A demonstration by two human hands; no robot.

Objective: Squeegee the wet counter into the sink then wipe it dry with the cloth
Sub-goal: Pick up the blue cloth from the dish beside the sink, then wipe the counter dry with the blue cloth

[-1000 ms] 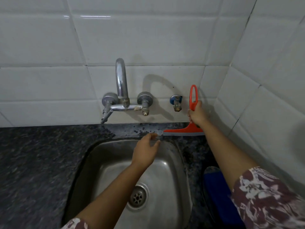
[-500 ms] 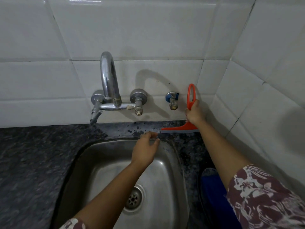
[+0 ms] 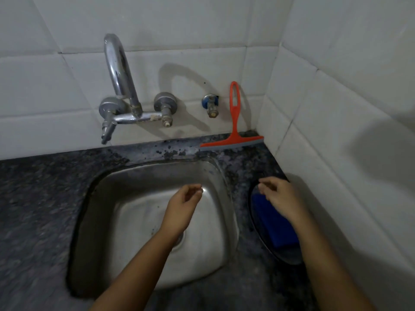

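Held nothing in left hand (image 3: 182, 207) or right hand (image 3: 278, 198), fingers loosely curled; judged blue cloth (image 3: 269, 223) soft, light, pinchable anywhere.

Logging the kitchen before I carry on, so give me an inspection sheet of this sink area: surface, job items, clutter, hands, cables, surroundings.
Surface: dark speckled counter, blotchy behind the sink.
Job's things: squeegee stands against the tiles, blade on the counter; blue cloth lies in a dark dish right of the sink.
Clutter: nothing seen.
Hands: left hand over the sink, right hand over the cloth; both loosely curled, empty.
Cables: nothing seen.
Surroundings: white tiles, tap, small valve.
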